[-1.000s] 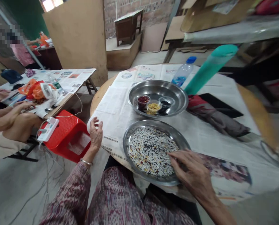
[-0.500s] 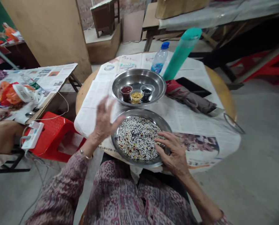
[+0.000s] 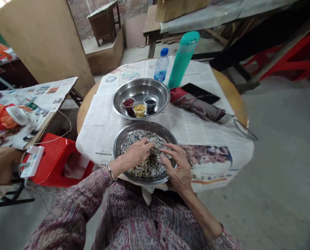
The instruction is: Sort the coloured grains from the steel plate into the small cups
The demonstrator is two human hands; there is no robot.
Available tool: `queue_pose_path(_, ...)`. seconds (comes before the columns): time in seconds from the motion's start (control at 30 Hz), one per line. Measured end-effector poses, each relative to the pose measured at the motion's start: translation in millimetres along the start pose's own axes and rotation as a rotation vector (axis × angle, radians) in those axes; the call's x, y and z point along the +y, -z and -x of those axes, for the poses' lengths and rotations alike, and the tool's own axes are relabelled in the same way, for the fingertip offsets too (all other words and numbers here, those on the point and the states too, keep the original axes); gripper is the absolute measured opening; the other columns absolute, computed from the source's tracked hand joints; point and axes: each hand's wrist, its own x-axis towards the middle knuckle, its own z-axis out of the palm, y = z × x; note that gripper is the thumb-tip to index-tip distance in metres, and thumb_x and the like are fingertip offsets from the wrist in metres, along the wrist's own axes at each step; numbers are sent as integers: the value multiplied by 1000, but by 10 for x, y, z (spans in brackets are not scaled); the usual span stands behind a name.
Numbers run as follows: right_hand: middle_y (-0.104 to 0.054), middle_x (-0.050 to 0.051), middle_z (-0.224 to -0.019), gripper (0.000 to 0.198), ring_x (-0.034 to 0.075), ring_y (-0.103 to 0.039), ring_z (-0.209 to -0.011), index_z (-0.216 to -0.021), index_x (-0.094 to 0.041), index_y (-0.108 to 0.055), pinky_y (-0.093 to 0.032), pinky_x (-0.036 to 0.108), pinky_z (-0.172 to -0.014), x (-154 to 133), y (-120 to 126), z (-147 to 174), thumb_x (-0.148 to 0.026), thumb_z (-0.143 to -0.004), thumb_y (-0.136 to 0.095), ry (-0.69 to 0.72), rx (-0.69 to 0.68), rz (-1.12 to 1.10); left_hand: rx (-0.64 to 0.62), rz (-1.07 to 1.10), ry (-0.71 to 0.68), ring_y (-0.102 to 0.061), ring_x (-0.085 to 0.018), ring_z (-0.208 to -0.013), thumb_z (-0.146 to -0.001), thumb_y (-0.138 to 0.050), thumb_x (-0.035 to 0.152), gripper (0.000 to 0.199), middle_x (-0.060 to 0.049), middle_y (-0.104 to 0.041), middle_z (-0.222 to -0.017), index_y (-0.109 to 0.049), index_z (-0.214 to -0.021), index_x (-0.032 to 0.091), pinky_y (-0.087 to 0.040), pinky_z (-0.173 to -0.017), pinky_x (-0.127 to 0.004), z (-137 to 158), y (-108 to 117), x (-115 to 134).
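A shallow steel basin (image 3: pixel 119 139) near me holds a mix of white rice-like grains (image 3: pixel 147 170) with black, red and yellow bits. Over its middle is my left hand (image 3: pixel 134 153), its fingers drawn together and the tips down at the grains; whether they pinch a bean is hidden. My right hand (image 3: pixel 179 168) reaches over the right rim, fingers apart and bent, tips at the mix. Behind it stands a second steel basin (image 3: pixel 160 91). Inside are three clear cups: red beans (image 3: pixel 128 102), yellow beans (image 3: pixel 139 110) and black beans (image 3: pixel 151 102).
Newspaper (image 3: pixel 97 121) covers the round table. Behind the basins are a water bottle (image 3: pixel 161 66), a teal tumbler (image 3: pixel 183 60), a folded umbrella (image 3: pixel 199 104) and a dark flat case (image 3: pixel 200 93). At left, a red stool (image 3: pixel 56 159) bears a power strip (image 3: pixel 33 161); another person sits beyond.
My left hand has come down from above the basin's left rim into the grains, its fingers closing together. My right hand stays at the right side. The view has shifted slightly.
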Motion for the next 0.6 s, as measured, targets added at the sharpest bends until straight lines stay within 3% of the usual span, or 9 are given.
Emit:
queue_pose_path(0.13, -70, 7, -119, 17, 23, -60, -118, -103, -24, -72, -47, 49, -105, -13, -45, -53, -30, -94, -59, -27, -2, -38, 64, 78, 14, -61, -19, -96, -93, -49, 7, 18, -6, -61, -100, -62, -102, 16, -54, -90, -35, 2, -120, 31)
queue_pose_path(0.33, -71, 6, -120, 26, 22, -61, -120, -108, -24, -70, -48, 49, -107, -8, -48, -48, -15, -92, -52, -15, 23, -51, -13, 188, -68, -62, -16, -98, -102, -51, 20, 15, -6, -64, -106, -63, -111, 17, -54, -92, -31, 400, 40, 261)
queue_pose_path(0.47, -69, 6, -123, 37, 20, -62, -122, -108, -25, -70, -48, 49, -108, -16, -25, -22, -7, -88, -45, -12, 98, -74, -78, 165, -230, -60, -17, -110, -104, -49, 22, 21, -6, -65, -115, -61, -120, 18, -49, -103, -32, 533, 134, 355)
queue_pose_path(0.6, -70, 5, -121, 33, 21, -64, -120, -103, -24, -72, -49, 48, -106, -28, -13, 1, -7, -87, -48, -68, 195, -40, -101, -8, -388, -57, -19, -112, -102, -45, 16, 25, -6, -64, -125, -62, -121, 19, -48, -101, -33, 426, 62, 311)
